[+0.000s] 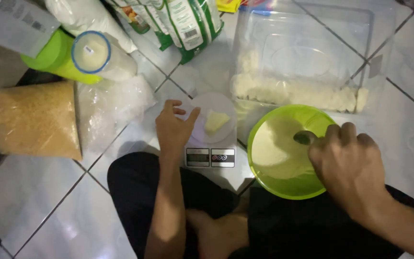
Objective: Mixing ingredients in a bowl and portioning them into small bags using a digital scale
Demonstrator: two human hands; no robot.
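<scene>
My left hand (173,127) rests on the left rim of a small white dish (216,108), thumb and fingers around its edge. The dish stands on a white kitchen scale (211,156) and carries a pale yellow block, like butter (215,121). My right hand (348,165) is closed on a spoon (304,137) whose bowl dips into a lime green bowl (283,187) with white powder (271,146) inside. The green bowl sits on the floor against my knee, just right of the scale.
A clear plastic tub (312,57) with white chunks along its near wall lies behind the bowl. At left are a bag of brown granules (32,120), a clear bag (116,103), a green container (56,57), a blue-rimmed jar (97,55) and printed packets (183,24). White floor tiles surround my crossed legs.
</scene>
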